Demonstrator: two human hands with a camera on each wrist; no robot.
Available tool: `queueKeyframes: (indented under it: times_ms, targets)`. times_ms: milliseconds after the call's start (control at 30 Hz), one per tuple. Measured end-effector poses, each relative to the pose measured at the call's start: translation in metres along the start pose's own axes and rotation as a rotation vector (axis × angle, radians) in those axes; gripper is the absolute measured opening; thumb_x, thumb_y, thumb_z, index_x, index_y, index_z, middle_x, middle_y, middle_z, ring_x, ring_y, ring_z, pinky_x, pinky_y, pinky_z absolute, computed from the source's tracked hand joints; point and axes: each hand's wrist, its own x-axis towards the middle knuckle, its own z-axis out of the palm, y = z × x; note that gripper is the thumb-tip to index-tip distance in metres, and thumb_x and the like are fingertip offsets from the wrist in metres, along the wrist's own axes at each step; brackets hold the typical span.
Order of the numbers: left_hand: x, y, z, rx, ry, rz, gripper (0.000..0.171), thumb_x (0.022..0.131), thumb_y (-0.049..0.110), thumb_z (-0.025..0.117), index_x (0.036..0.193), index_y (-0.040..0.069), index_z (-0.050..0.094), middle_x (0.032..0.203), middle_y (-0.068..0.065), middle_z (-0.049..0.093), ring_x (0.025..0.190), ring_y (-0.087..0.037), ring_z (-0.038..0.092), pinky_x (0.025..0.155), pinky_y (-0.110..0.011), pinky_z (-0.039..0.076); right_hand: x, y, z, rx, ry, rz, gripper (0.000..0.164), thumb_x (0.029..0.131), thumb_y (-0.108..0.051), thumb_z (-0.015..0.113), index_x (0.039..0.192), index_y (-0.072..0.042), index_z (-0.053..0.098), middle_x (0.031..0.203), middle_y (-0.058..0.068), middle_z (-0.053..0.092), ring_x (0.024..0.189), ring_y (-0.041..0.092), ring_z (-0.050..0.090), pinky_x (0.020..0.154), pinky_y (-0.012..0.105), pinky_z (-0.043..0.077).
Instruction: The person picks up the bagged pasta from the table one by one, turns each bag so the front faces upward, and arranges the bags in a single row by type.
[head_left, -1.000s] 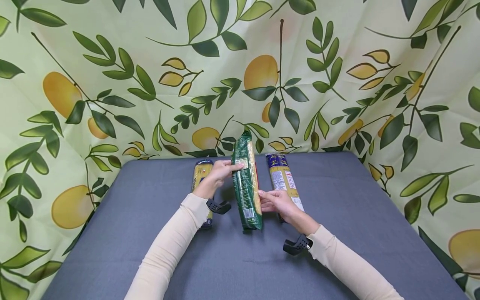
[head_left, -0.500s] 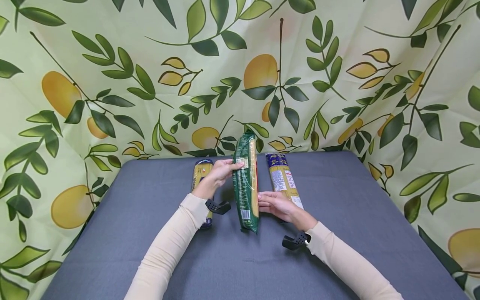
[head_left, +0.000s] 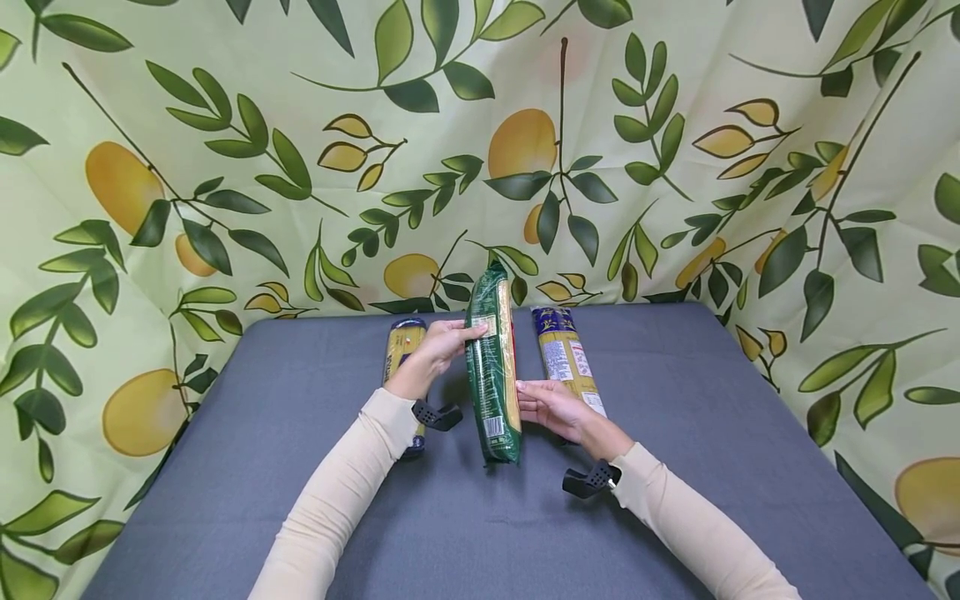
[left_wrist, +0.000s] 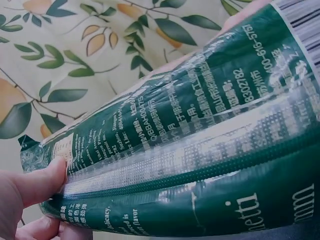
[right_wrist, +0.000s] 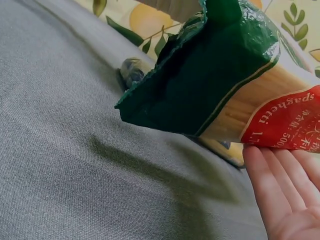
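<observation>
A green spaghetti packet point(head_left: 491, 379) is held up on end over the table, its printed back and barcode turned toward the head camera. My left hand point(head_left: 446, 340) grips it in the upper half, thumb point(left_wrist: 50, 175) on the back face and fingers around the edge. At the lower right side, my right hand point(head_left: 555, 408) touches the packet. In the right wrist view its straight fingers point(right_wrist: 272, 170) rest against the front, by the red label point(right_wrist: 290, 120). The pasta shows through a clear window there.
A second pasta packet point(head_left: 397, 354) lies on the grey-covered table point(head_left: 300, 367) to the left, partly behind the left arm. Another with a blue top point(head_left: 562, 346) lies on the right, partly behind the right hand. A leaf-patterned cloth point(head_left: 315, 250) hangs behind.
The green packet turned and swayed slightly in the left hand, its bottom end shifting left and then partly back. My right hand stays at its side; the two lying packets have not moved.
</observation>
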Motion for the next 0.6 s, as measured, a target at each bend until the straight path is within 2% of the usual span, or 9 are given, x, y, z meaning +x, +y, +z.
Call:
queueKeyframes:
  times_ms: [133, 233, 333, 367, 433, 600]
  targets:
    - [-0.002, -0.001, 0.002, 0.035, 0.023, -0.004, 0.040, 0.089, 0.011, 0.067, 0.123, -0.008, 0.059, 0.078, 0.005, 0.067, 0.070, -0.005, 0.064, 0.096, -0.032, 0.056, 0.000, 0.001, 0.000, -0.039, 0.035, -0.015, 0.026, 0.098, -0.011, 0.052, 0.086, -0.024, 0.072, 0.085, -0.010, 0.075, 0.083, 0.004, 0.070, 0.079, 0.020, 0.058]
    - [-0.005, 0.000, 0.004, 0.105, 0.061, -0.007, 0.042, 0.087, 0.016, 0.071, 0.122, -0.004, 0.061, 0.098, -0.007, 0.070, 0.084, -0.012, 0.067, 0.100, -0.034, 0.054, 0.001, 0.002, 0.002, -0.080, 0.084, -0.019, 0.032, 0.097, -0.007, 0.050, 0.083, -0.025, 0.072, 0.081, -0.011, 0.074, 0.078, 0.004, 0.070, 0.076, 0.021, 0.058]
    - [-0.008, 0.001, 0.006, 0.194, 0.086, -0.005, 0.046, 0.086, 0.025, 0.072, 0.123, 0.000, 0.061, 0.120, -0.015, 0.066, 0.104, -0.024, 0.068, 0.107, -0.038, 0.049, 0.002, 0.001, 0.005, -0.107, 0.151, -0.010, 0.031, 0.095, -0.006, 0.053, 0.080, -0.025, 0.072, 0.076, -0.011, 0.074, 0.074, 0.004, 0.069, 0.073, 0.021, 0.058]
    - [-0.008, 0.001, 0.006, 0.221, 0.083, -0.003, 0.048, 0.086, 0.028, 0.072, 0.124, 0.000, 0.061, 0.126, -0.017, 0.064, 0.111, -0.027, 0.066, 0.109, -0.039, 0.047, 0.002, 0.000, 0.006, -0.114, 0.175, -0.005, 0.029, 0.094, -0.006, 0.054, 0.079, -0.024, 0.071, 0.075, -0.010, 0.074, 0.072, 0.004, 0.069, 0.072, 0.021, 0.059]
    - [-0.010, 0.001, 0.006, 0.261, 0.062, 0.008, 0.051, 0.086, 0.032, 0.071, 0.124, -0.001, 0.060, 0.127, -0.018, 0.063, 0.118, -0.031, 0.063, 0.111, -0.040, 0.045, 0.002, -0.001, 0.009, -0.127, 0.225, 0.005, 0.026, 0.092, -0.007, 0.058, 0.078, -0.023, 0.071, 0.073, -0.010, 0.073, 0.070, 0.004, 0.069, 0.070, 0.021, 0.059]
    - [-0.015, 0.004, 0.007, 0.370, 0.003, 0.006, 0.060, 0.088, 0.041, 0.067, 0.128, -0.003, 0.056, 0.130, -0.021, 0.061, 0.122, -0.032, 0.059, 0.112, -0.043, 0.043, 0.000, -0.005, 0.016, -0.177, 0.347, 0.018, 0.012, 0.088, -0.007, 0.064, 0.082, -0.015, 0.072, 0.069, -0.009, 0.072, 0.064, 0.006, 0.070, 0.067, 0.023, 0.060]
